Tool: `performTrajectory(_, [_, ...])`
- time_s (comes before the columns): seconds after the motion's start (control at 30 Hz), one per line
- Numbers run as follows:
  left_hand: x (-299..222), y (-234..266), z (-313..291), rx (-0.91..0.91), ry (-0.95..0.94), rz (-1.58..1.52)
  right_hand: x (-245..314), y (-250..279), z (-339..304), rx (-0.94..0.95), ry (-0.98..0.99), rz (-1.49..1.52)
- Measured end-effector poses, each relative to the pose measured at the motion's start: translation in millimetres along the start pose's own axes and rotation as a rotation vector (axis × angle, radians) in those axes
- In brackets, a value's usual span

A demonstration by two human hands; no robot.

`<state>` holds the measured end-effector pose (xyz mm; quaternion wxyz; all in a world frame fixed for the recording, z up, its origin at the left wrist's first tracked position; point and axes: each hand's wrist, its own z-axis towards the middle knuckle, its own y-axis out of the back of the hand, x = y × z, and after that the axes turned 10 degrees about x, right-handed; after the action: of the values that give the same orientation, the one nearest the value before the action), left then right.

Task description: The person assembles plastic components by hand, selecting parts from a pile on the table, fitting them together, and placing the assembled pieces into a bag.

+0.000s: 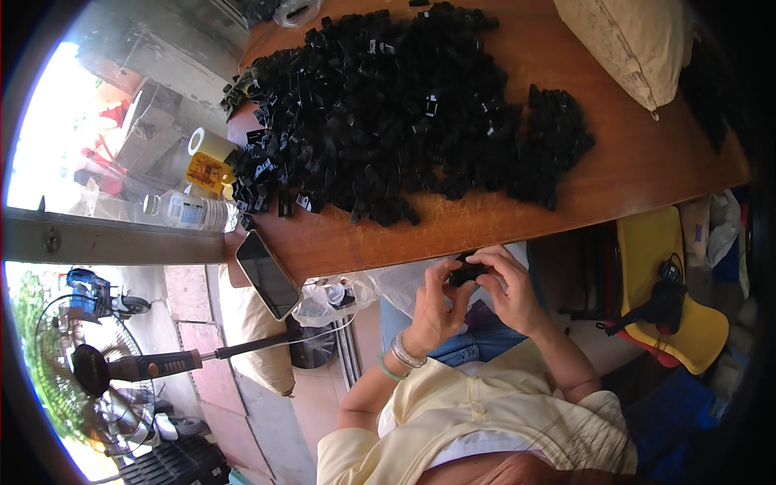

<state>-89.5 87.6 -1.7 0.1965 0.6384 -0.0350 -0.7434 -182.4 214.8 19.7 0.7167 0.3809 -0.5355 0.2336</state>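
Note:
Both my hands meet in front of my body, just off the near edge of the wooden table (638, 174). Between them is a small black plastic piece (464, 273), partly covered by my fingers. My left hand (440, 303) pinches it from the left, with bracelets on that wrist. From the right, the fingers and thumb of my right hand (509, 287) close on the same piece. Beyond them, a large heap of small black plastic pieces (388, 113) spreads over the table.
A smartphone (268, 275) lies at the table's left corner. A clear bottle (190, 212), a yellow container (208, 172) and a white roll (212, 144) stand at left. A sack (630, 48) rests far right. A fan (97, 368) is at left, a yellow chair (647, 242) at right.

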Motion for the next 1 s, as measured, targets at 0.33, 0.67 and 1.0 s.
performTrajectory(0.33, [5,44,26,-0.185,-0.111,0.448,-15,9,-5,0.015,-0.004,-0.217])
performTrajectory(0.67, [50,78,81,-0.183,0.13,0.903,-42,4,83,-0.246,0.164,-0.796])
performTrajectory(1.0, [29,51,94,-0.384,-0.123,0.924,-35,17,72,-0.246,0.206,-0.745])
